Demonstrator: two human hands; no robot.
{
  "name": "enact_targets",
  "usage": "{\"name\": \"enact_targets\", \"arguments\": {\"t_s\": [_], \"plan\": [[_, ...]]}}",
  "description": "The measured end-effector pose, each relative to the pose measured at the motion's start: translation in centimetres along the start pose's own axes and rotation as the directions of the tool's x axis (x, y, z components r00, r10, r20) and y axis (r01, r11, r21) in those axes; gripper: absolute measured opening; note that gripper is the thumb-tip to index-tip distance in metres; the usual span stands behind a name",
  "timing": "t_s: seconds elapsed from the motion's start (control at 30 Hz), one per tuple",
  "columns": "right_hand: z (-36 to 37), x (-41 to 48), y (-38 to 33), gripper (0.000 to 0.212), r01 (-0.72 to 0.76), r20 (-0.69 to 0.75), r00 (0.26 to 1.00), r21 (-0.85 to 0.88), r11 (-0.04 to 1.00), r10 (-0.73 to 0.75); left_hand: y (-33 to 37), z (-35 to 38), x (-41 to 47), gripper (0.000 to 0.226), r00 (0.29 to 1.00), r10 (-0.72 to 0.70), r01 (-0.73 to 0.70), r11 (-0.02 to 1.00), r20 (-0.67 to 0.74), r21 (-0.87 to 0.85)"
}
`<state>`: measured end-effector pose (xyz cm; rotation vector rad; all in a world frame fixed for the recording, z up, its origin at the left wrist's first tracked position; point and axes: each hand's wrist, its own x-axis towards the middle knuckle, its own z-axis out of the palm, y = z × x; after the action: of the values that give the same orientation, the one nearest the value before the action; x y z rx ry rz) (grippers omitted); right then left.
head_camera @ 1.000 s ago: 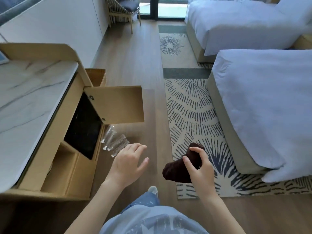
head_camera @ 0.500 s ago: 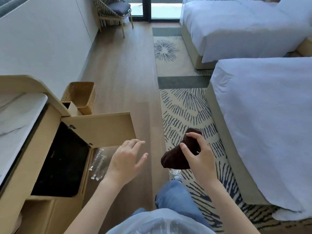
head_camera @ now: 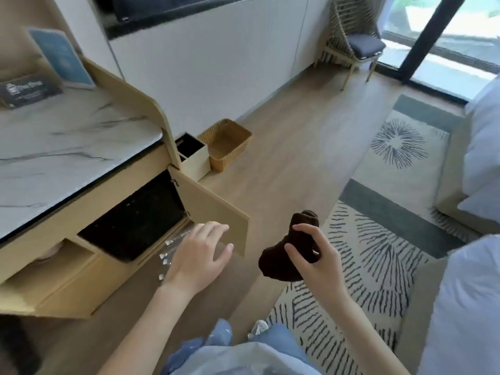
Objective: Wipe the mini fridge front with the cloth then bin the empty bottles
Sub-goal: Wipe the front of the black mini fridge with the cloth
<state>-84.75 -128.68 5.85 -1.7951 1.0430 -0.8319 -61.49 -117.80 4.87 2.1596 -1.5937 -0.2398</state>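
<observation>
Mini fridge front [head_camera: 135, 220] at 10 o'clock isn't getting wiped yet, right hand [head_camera: 316, 255] is gripping the brown cloth [head_camera: 278, 263], left hand [head_camera: 200, 253] is hovering loose and holding nothing over the empty bottles [head_camera: 173, 243], probably risking knocking them rolling

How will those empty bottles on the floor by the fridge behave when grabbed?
The empty bottles look like thin clear plastic, so probably very light and likely to crumple under a firm grip. They lie on their sides on the smooth wood floor, so a nudge would likely roll them. The left hand partly hides them; count unclear.
</observation>
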Motion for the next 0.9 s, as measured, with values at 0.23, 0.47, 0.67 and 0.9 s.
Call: {"name": "enact_targets", "arguments": {"t_s": [0.23, 0.47, 0.67, 0.9], "plan": [[4.3, 6.9, -0.2, 0.042, 0.071, 0.287, 0.953, 0.081, 0.994, -0.091, -0.9, -1.0, -3.5, 0.039, 0.948, -0.302, 0.306, 0.952, -0.105, 0.024], [12.1, 7.9, -0.8, 0.040, 0.067, 0.514, 0.850, 0.110, 0.992, -0.115, -4.0, -1.6, -9.7, 0.036, 0.801, -0.554, 0.570, 0.822, -0.228, 0.002], [17.3, 8.1, -2.2, 0.035, -0.007, 0.542, 0.839, 0.107, 0.994, -0.053, -7.1, -2.0, -12.7, 0.038, 0.712, -0.665, 0.679, 0.734, -0.226, -0.021], [21.6, 10.2, -3.8, 0.037, 0.006, 0.553, 0.832, 0.090, 0.996, -0.055, -11.6, -3.5, -10.3, 0.036, 0.728, -0.634, 0.649, 0.760, -0.259, -0.038]]}}
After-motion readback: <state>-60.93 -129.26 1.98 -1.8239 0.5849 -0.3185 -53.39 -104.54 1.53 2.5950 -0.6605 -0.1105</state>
